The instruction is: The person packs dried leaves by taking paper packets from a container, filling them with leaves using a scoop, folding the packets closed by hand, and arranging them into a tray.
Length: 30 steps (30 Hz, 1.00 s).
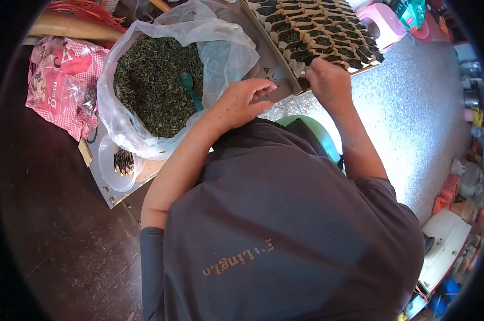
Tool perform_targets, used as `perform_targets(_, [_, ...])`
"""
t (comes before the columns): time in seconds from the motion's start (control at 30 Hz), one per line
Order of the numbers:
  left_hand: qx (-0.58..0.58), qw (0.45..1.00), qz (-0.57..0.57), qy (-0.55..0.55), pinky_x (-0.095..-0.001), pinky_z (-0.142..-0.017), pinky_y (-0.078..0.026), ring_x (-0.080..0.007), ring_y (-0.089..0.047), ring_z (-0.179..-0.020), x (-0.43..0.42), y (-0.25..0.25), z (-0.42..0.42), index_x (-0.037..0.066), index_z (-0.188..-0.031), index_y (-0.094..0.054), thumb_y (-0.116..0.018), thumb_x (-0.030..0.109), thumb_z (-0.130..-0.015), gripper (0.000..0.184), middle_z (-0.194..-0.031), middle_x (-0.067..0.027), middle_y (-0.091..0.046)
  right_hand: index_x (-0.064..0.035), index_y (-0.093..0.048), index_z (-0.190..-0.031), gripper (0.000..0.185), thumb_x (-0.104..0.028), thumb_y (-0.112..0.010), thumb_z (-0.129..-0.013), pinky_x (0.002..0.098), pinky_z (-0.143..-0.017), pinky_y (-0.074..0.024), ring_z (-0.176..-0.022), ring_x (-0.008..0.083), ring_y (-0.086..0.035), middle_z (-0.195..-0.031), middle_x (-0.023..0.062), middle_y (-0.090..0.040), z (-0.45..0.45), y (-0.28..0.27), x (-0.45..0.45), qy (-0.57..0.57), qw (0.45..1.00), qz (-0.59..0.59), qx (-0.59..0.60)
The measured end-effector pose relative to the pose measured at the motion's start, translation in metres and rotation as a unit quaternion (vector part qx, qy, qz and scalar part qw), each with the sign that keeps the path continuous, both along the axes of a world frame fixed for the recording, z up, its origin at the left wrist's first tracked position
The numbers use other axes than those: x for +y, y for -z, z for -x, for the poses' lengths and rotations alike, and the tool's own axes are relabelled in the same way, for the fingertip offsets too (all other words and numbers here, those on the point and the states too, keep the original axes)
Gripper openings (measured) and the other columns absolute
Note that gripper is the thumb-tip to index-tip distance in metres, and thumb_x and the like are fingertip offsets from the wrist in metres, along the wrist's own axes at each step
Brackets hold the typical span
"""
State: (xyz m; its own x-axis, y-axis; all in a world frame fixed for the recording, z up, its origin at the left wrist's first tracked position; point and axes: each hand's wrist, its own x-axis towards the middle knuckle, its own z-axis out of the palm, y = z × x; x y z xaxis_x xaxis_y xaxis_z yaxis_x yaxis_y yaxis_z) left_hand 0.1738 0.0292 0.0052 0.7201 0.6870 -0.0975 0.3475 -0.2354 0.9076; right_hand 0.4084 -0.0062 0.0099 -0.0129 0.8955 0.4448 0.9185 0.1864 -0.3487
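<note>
My left hand (248,101) hovers beside a clear plastic bag, its thumb and fingers apart and nothing visible between them. Dark dried leaves (151,80) fill the bag (113,115), and a green spoon (187,83) rests on them. At the near edge of a shallow box (277,56), my right hand (329,85) is closed, fingers curled in. Whatever it may hold is hidden. Rows of small tan paper packets (317,32) filled with dark leaves lie in that box.
A round clear plastic tub (109,170) with several dark-and-tan pieces stands at the left. Beside the bag lies a red checked bag (65,80). Bamboo (73,28) and red strings are behind. A pink container (384,24) stands far right, and a green stool (311,128) is close to my body.
</note>
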Motion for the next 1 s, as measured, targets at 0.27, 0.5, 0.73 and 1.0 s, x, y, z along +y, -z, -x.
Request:
perform_targets(0.27, [-0.004, 1.0, 0.004, -0.001, -0.0311, -0.086, -0.048, -0.0163, -0.057, -0.096, 0.0, 0.004, 0.005, 0.0, -0.117, -0.059, -0.069, 0.012, -0.084, 0.037, -0.106, -0.0078, -0.064, -0.0068, -0.057, -0.081, 0.007, -0.014, -0.057, -0.081, 0.0433, -0.064, -0.051, -0.073, 0.0325, -0.065, -0.071, 0.013, -0.064, 0.006, 0.002, 0.008, 0.03, 0.983, 0.107, -0.142])
perform_targets(0.5, [-0.006, 1.0, 0.018, -0.005, -0.0307, -0.085, -0.048, -0.0156, -0.057, -0.094, -0.003, 0.003, 0.008, 0.001, -0.117, -0.059, -0.068, 0.012, -0.084, 0.036, -0.105, -0.0074, -0.064, -0.0067, -0.058, -0.089, 0.014, -0.016, -0.058, -0.079, 0.0458, -0.068, -0.05, -0.076, 0.0362, -0.064, -0.076, 0.0163, -0.064, 0.0, -0.013, 0.001, 0.03, 0.975, 0.171, -0.138])
perform_targets(0.73, [-0.015, 1.0, 0.011, -0.022, -0.0305, -0.084, -0.048, -0.0163, -0.058, -0.095, -0.004, -0.005, 0.01, 0.001, -0.115, -0.059, -0.068, 0.011, -0.084, 0.034, -0.104, -0.0071, -0.064, -0.0096, -0.061, -0.103, 0.027, -0.015, -0.063, -0.077, 0.0428, -0.067, -0.0506, -0.075, 0.0337, -0.065, -0.076, 0.016, -0.065, -0.001, -0.038, -0.01, 0.047, 0.982, 0.134, -0.122])
perform_targets(1.0, [-0.083, 0.985, -0.126, -0.09, -0.036, -0.066, -0.051, -0.028, -0.065, -0.069, -0.004, 0.01, 0.028, 0.005, -0.09, -0.066, -0.065, 0.017, -0.081, 0.015, -0.076, -0.0137, -0.066, -0.0023, -0.07, -0.083, 0.012, -0.008, -0.065, -0.073, 0.0278, -0.055, -0.0469, -0.063, 0.0162, -0.062, -0.069, 0.0055, -0.063, 0.066, -0.127, -0.019, -0.47, 0.84, 0.084, 0.258])
